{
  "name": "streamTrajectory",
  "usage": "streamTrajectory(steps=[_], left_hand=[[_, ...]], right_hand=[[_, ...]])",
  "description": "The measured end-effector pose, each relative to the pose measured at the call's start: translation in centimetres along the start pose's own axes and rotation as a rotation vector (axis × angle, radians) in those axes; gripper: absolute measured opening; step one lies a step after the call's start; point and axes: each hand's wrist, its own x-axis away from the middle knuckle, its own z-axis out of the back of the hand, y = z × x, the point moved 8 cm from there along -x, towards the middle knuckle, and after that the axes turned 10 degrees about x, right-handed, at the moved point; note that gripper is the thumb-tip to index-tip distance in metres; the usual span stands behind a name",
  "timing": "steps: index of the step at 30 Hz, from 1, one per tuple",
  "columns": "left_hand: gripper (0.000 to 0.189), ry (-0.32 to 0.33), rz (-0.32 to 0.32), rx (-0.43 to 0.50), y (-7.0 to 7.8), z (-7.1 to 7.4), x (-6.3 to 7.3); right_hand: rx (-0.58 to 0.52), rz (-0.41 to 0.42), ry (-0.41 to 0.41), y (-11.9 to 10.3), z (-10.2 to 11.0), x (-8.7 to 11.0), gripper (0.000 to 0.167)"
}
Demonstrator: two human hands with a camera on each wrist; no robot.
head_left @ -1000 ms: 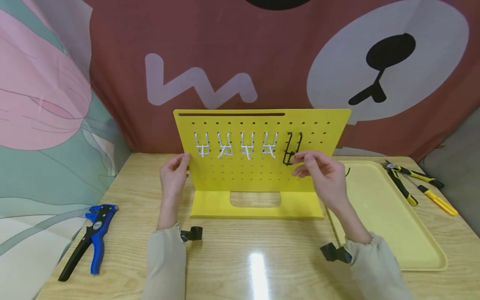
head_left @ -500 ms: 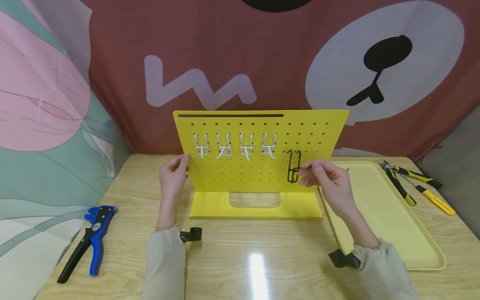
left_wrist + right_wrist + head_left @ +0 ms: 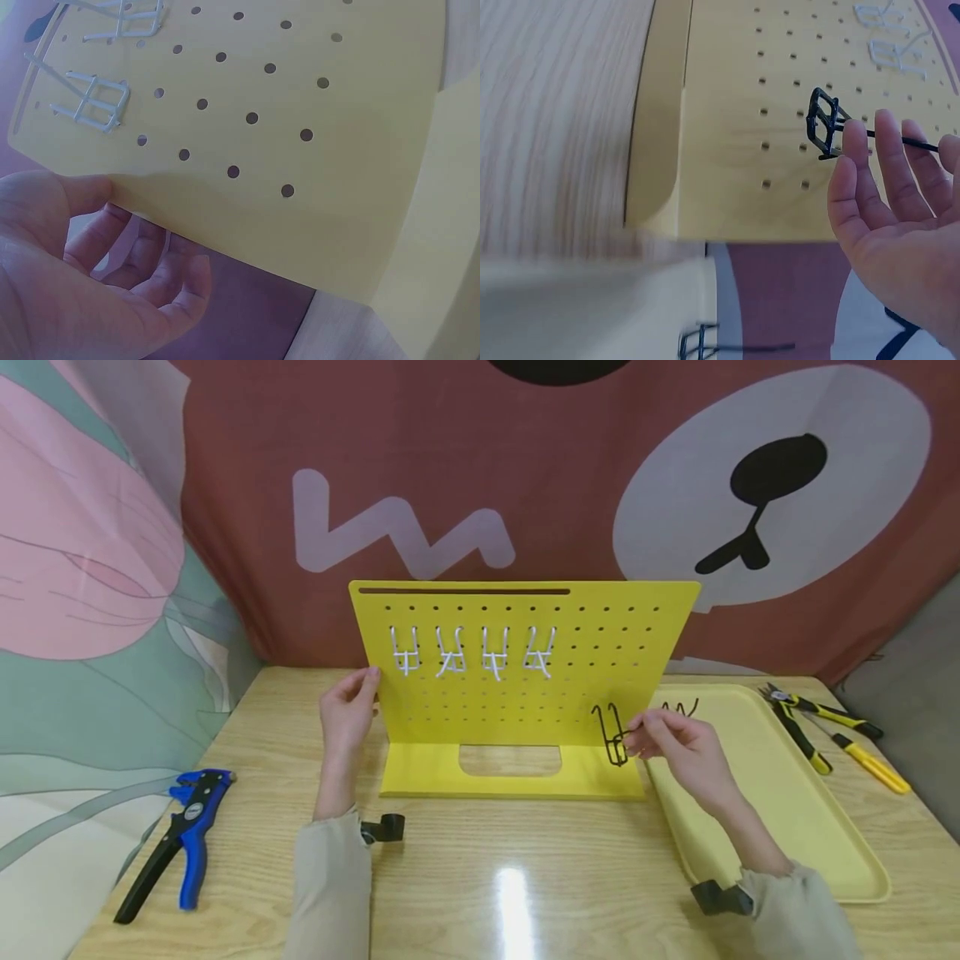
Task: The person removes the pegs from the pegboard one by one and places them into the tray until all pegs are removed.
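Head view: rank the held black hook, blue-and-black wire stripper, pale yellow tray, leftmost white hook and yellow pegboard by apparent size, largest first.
1. Yellow pegboard
2. Pale yellow tray, partly hidden
3. Wire stripper
Unranked: held black hook and leftmost white hook; they look close, and the black one may be nearer the camera.

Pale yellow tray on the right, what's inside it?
At least one black wire hook shows near the far left corner of the pale yellow tray. In the head view, the right hand covers part of that area, hiding whatever lies beneath.
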Motion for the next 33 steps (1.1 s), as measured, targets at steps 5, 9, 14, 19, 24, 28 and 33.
streamTrajectory(steps=[5,9,14,19,24,28,33], left_hand=[[0.038,-0.008,-0.001,-0.004,0.0,0.0,0.0],[0.037,-0.001,-0.005,0.001,0.1,0.0,0.0],[0.037,0.009,0.003,-0.002,0.0,0.1,0.1],[0.038,-0.004,0.002,0.000,-0.1,0.0,0.1],[0.038,-0.008,-0.002,0.005,-0.1,-0.1,0.0],[0.038,-0.009,-0.001,-0.001,-0.1,-0.2,0.0],[0.038,0.002,0.000,-0.006,-0.1,-0.1,0.0]], right_hand=[[-0.056,-0.007,0.011,0.9,1.7,0.6,0.028],[-0.105,-0.004,0.039,1.4,3.5,0.9,0.027],[-0.100,0.001,0.087,1.4,6.4,0.9,0.026],[-0.170,0.041,0.158,1.1,10.1,0.5,0.025],[-0.190,-0.022,0.216,2.3,13.1,0.3,0.025],[-0.159,-0.091,0.213,4.1,14.0,0.3,0.025],[-0.053,-0.158,0.166,6.5,13.7,-0.1,0.027]])
